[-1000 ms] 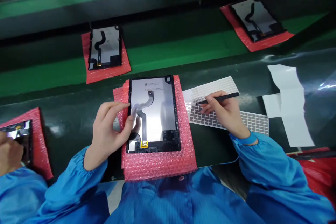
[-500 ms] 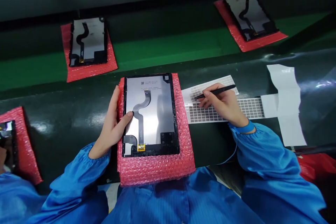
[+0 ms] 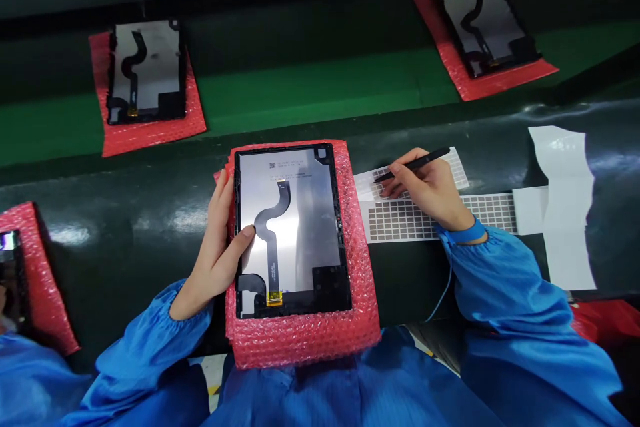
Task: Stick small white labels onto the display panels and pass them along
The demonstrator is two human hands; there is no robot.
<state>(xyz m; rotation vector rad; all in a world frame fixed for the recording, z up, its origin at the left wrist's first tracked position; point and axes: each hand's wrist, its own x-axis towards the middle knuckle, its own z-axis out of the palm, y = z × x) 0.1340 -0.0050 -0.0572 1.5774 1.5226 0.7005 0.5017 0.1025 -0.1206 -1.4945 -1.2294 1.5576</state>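
Left hand (image 3: 213,250): fingers clasping display panel (image 3: 316,230) and bubble wrap (image 3: 305,345), near centre. Right hand (image 3: 430,192): fingers gripping pointed tool (image 3: 426,159), seemingly picking at far gridded sheet (image 3: 459,172); next move calling for steady tip.

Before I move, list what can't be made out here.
Head view, printed text on the central panel: too small to read.
Head view, part of the upper grid sheet: hidden by the right hand.
Head view, far-left panel: cut off by the frame's left edge.
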